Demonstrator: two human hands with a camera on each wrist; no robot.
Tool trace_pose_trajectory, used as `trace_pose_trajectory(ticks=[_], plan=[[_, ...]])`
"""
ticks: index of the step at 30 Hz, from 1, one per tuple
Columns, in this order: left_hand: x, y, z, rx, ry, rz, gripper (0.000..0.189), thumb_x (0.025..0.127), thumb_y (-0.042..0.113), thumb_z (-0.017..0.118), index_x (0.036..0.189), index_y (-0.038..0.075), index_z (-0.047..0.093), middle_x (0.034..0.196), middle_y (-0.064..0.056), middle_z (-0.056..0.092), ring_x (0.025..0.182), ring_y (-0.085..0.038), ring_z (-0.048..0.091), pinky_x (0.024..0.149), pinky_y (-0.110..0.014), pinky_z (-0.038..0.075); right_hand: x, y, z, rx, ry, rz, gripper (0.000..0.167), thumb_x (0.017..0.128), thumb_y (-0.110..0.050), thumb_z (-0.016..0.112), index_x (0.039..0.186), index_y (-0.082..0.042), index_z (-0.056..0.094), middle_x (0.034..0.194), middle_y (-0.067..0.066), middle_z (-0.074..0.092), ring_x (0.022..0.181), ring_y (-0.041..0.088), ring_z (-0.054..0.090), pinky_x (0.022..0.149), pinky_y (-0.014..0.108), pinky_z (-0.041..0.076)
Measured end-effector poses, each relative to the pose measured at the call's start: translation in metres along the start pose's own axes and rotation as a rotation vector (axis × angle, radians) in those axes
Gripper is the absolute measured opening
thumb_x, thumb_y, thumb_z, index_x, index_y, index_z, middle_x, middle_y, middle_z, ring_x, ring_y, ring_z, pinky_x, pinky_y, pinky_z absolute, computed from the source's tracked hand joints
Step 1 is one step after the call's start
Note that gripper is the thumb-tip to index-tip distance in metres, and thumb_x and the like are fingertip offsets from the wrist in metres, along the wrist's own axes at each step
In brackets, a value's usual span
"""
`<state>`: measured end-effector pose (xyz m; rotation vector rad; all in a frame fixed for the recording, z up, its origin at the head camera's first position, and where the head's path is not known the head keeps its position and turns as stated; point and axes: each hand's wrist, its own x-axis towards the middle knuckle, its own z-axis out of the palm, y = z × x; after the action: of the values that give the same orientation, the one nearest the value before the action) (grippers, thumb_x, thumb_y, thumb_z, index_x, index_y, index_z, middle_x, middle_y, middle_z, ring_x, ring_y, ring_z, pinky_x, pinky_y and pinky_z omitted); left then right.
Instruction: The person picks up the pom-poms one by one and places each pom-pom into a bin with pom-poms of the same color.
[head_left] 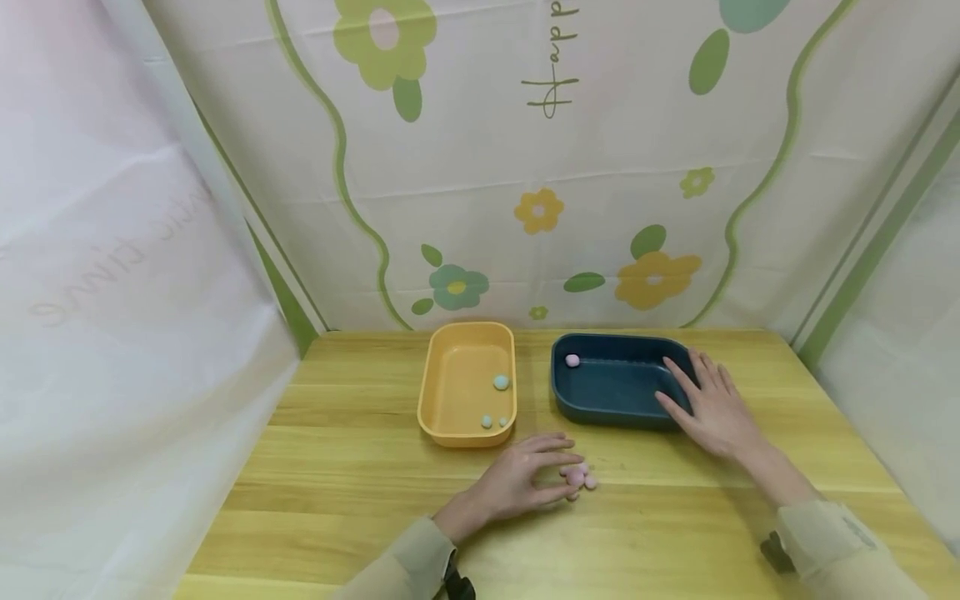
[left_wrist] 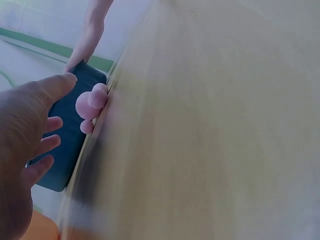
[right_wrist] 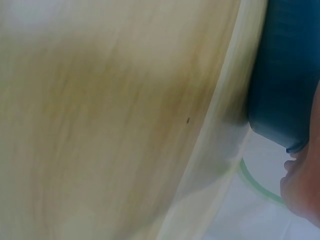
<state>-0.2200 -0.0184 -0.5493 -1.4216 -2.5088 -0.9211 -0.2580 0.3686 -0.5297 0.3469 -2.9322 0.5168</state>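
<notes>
My left hand (head_left: pixel 517 477) reaches over the wooden table, fingers extended and thumb apart, right beside a small cluster of pink balls (head_left: pixel 576 477). In the left wrist view the pink balls (left_wrist: pixel 90 105) sit just beyond the thumb tip, with a gap between thumb and fingers. My right hand (head_left: pixel 716 408) rests with spread fingers on the right end of a dark blue tray (head_left: pixel 618 417). Its thumb and index finger reach over the rim, while the other fingers lie along the outer right side. One pink ball (head_left: pixel 572 360) lies inside at the tray's left.
A yellow tray (head_left: pixel 430 400) stands left of the blue one, holding a larger pale green ball (head_left: pixel 501 382) and two smaller ones near its front corner. Behind both trays hangs a flower-printed curtain (head_left: pixel 465 167), and white cloth closes in the sides of the wooden table (head_left: pixel 322 483).
</notes>
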Motion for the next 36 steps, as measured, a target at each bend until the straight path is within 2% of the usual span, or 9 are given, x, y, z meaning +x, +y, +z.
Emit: trace_pose_trajectory(ticks=[3, 6, 14, 18, 27, 36], plan=[[0.002, -0.001, 0.0, -0.012, -0.032, -0.017, 0.042, 0.101, 0.034, 0.083, 0.14, 0.018, 0.077, 0.15, -0.007, 0.072, 0.15, -0.024, 0.061, 0.13, -0.037, 0.046, 0.002, -0.001, -0.002, 0.004, -0.009, -0.003, 0.078, 0.115, -0.054, 0.05, 0.175, -0.01, 0.027, 0.18, 0.037, 0.005, 0.167, 0.06, 0.009, 0.14, 0.066, -0.004], [0.004, -0.002, 0.002, -0.004, -0.037, -0.016, 0.039, 0.102, 0.033, 0.081, 0.138, 0.018, 0.078, 0.148, -0.005, 0.074, 0.148, -0.023, 0.062, 0.129, -0.036, 0.047, 0.003, -0.002, -0.003, 0.005, -0.014, -0.004, 0.078, 0.115, -0.054, 0.049, 0.175, -0.01, 0.027, 0.18, 0.037, 0.005, 0.167, 0.06, 0.007, 0.14, 0.065, -0.004], [0.004, -0.003, 0.007, 0.042, -0.01, 0.027, 0.029, 0.103, 0.03, 0.08, 0.129, 0.018, 0.082, 0.137, -0.003, 0.078, 0.137, -0.017, 0.069, 0.124, -0.029, 0.051, 0.002, -0.005, -0.005, 0.007, -0.024, -0.002, 0.077, 0.115, -0.054, 0.049, 0.174, -0.008, 0.03, 0.179, 0.039, 0.007, 0.167, 0.06, 0.007, 0.14, 0.067, 0.0], [0.004, -0.002, 0.011, 0.022, -0.005, 0.007, 0.024, 0.104, 0.028, 0.078, 0.125, 0.017, 0.084, 0.132, 0.0, 0.08, 0.134, -0.015, 0.071, 0.122, -0.026, 0.051, 0.0, -0.006, -0.003, 0.007, -0.023, -0.003, 0.077, 0.115, -0.053, 0.05, 0.173, -0.008, 0.031, 0.179, 0.04, 0.008, 0.167, 0.06, 0.009, 0.139, 0.068, 0.002], [0.003, -0.002, 0.012, -0.022, 0.013, -0.008, 0.021, 0.102, 0.024, 0.081, 0.121, 0.015, 0.084, 0.123, 0.003, 0.083, 0.126, -0.011, 0.073, 0.119, -0.021, 0.051, -0.003, -0.004, -0.001, 0.021, -0.011, -0.007, 0.076, 0.115, -0.052, 0.05, 0.173, -0.008, 0.031, 0.179, 0.039, 0.009, 0.166, 0.061, 0.011, 0.14, 0.067, 0.0], [0.004, -0.002, 0.014, -0.013, 0.041, -0.01, 0.024, 0.1, 0.024, 0.082, 0.123, 0.016, 0.083, 0.117, 0.003, 0.082, 0.118, -0.009, 0.074, 0.114, -0.017, 0.052, -0.003, -0.003, -0.002, 0.029, -0.015, -0.004, 0.076, 0.115, -0.052, 0.05, 0.173, -0.006, 0.032, 0.179, 0.04, 0.008, 0.167, 0.06, 0.008, 0.14, 0.067, 0.001]])
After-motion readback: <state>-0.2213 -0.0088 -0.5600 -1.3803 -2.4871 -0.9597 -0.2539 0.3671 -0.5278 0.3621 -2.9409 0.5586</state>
